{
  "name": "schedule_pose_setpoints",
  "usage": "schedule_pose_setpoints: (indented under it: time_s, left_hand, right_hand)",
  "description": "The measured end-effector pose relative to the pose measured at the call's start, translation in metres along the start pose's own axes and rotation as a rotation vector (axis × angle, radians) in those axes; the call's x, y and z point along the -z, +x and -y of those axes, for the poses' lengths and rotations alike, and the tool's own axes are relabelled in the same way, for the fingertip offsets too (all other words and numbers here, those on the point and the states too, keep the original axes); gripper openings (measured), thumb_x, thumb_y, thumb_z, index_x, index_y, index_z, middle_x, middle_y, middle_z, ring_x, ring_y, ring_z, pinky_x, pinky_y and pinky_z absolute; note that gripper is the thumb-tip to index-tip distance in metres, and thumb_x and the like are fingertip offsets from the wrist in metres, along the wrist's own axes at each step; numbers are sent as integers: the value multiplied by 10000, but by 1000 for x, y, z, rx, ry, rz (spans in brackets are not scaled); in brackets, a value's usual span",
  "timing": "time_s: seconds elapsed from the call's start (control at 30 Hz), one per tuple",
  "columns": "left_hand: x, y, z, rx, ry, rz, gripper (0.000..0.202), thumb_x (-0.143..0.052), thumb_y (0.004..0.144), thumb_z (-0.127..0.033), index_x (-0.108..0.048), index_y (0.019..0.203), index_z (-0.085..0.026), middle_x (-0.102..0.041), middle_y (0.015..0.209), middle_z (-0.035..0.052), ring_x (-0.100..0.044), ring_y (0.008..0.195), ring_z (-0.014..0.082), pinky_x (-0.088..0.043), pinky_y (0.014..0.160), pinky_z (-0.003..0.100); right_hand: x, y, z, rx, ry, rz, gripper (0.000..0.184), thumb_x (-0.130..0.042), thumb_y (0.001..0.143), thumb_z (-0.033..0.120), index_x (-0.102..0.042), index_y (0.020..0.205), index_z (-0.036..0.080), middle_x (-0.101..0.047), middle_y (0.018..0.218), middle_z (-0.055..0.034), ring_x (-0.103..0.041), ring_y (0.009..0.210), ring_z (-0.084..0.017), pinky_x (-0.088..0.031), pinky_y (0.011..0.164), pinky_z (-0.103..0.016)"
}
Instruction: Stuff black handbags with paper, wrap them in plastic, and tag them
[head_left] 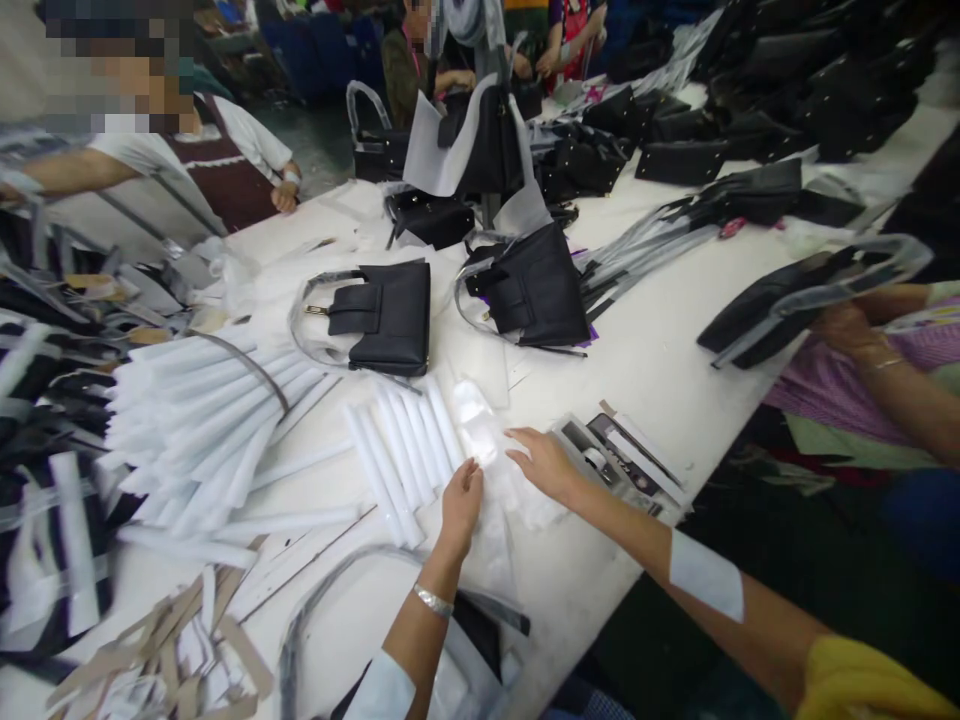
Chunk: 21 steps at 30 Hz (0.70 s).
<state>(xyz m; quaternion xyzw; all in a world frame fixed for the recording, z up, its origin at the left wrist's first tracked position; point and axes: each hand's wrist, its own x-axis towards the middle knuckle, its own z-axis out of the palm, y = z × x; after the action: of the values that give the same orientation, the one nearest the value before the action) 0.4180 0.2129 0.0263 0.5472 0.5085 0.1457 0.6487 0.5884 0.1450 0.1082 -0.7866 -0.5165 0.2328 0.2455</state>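
Note:
My left hand [460, 508] is closed in a pinch at the left edge of a clear plastic bag [474, 420]. Across the bag from it, my right hand [546, 463] has its fingers apart and touches the plastic or hovers just over it. White rolled tubes [409, 450] lie side by side just left of the bag. Beyond them a black handbag [394, 320] lies on the white table, its handle wrapped in clear film. A second black handbag [541, 290] sits to its right. Below my left forearm, another wrapped handle [352, 562] curves over the table, partly hidden.
A large bundle of white tubes [202, 420] lies at left, with brown and white strips [180, 650] in front. Right of my hand is a shallow box [619, 460]. A co-worker's hand [847, 330] holds a black bag at right. Piled black bags [810, 90] fill the back.

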Motion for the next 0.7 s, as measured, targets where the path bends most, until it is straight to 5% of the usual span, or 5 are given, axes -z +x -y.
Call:
schedule_pose_setpoints:
  time_s: [0.13, 0.33, 0.57, 0.7]
  left_hand:
    - [-5, -8, 2, 48, -14, 25, 356, -612, 933, -347, -586, 1243, -174, -587, 1316, 109, -593, 1164, 260, -489, 990, 511]
    - [-14, -14, -1, 101, -4, 43, 373, -603, 936, -365, -574, 1255, -173, -586, 1308, 109, -597, 1147, 259, -501, 971, 503]
    - [-20, -17, -12, 127, 29, 64, 355, -594, 939, -389, -590, 1213, -164, -609, 1249, 101, -617, 1087, 242, -523, 926, 474]
    - [-23, -18, -19, 133, 49, 94, 338, -583, 942, -416, -614, 1155, -156, -633, 1188, 91, -629, 1043, 230, -530, 900, 455]
  right_hand:
    - [-34, -60, -36, -238, -78, -11, 480, -606, 878, 184, -549, 1338, 58, -555, 1373, -241, -532, 1275, -339, -448, 1047, -469]
    - [-57, -58, -26, -417, -152, -47, 618, -641, 888, 333, -445, 1426, 100, -505, 1420, -223, -479, 1284, -373, -422, 1029, -474]
    - [-59, -54, -19, -501, -156, -33, 297, -639, 889, 326, -604, 1151, 189, -663, 1114, -140, -578, 1086, -297, -439, 924, -415]
    - [-62, -57, -8, -480, -95, -24, 167, -596, 908, 286, -619, 1045, 195, -650, 1134, -141, -559, 1121, -292, -440, 921, -398]
